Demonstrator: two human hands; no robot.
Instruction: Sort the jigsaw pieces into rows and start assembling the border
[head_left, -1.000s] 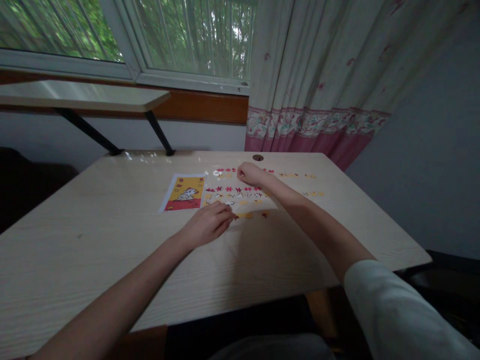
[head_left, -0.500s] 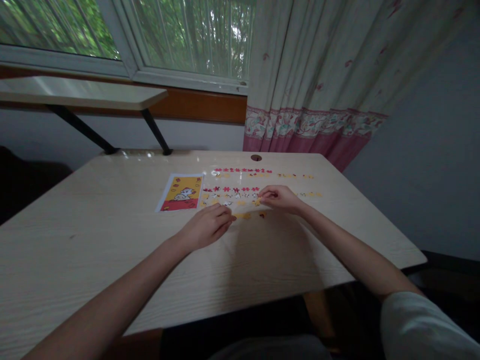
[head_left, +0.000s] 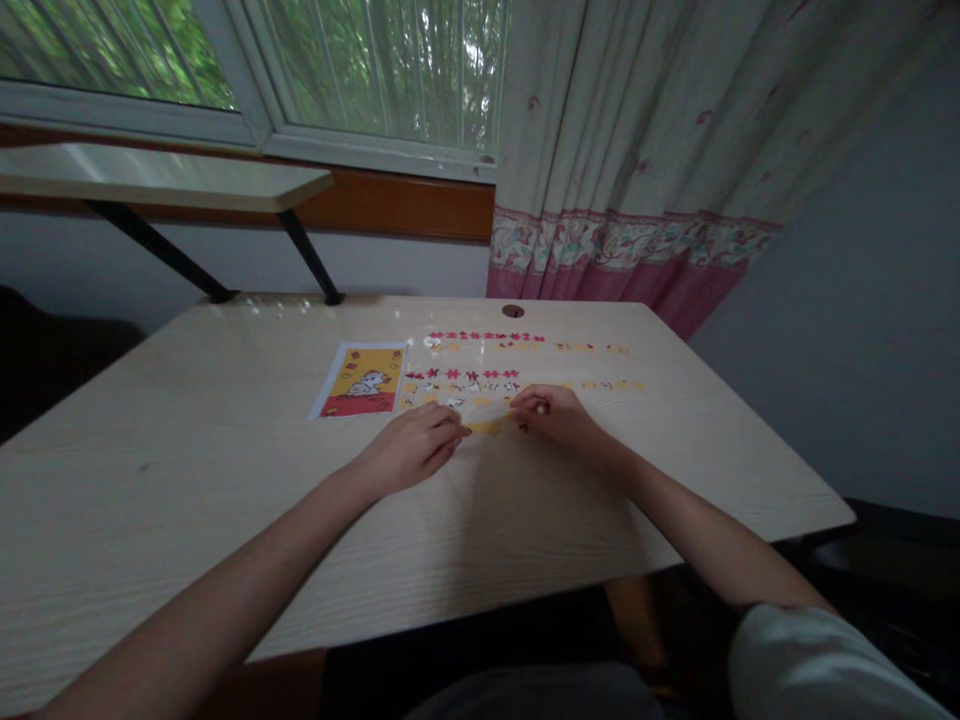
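Low over the table, my left hand is closed, its fingertips at the left end of a short strip of yellow puzzle pieces. My right hand pinches a small yellow puzzle piece between thumb and fingers, just above and right of that strip. A dark-and-yellow piece lies under the right fingertips. Beyond the hands, red pieces form a row, with white-and-black pieces in front of them. Part of these rows is hidden by my right hand.
A picture card with a white animal on yellow and red lies left of the pieces. Another row of red pieces runs farther back, near a round hole in the tabletop. A raised shelf stands at the back left.
My right hand has moved toward me from the row of loose pieces, bringing a yellow puzzle piece close to the strip. The left hand has stayed nearly still.
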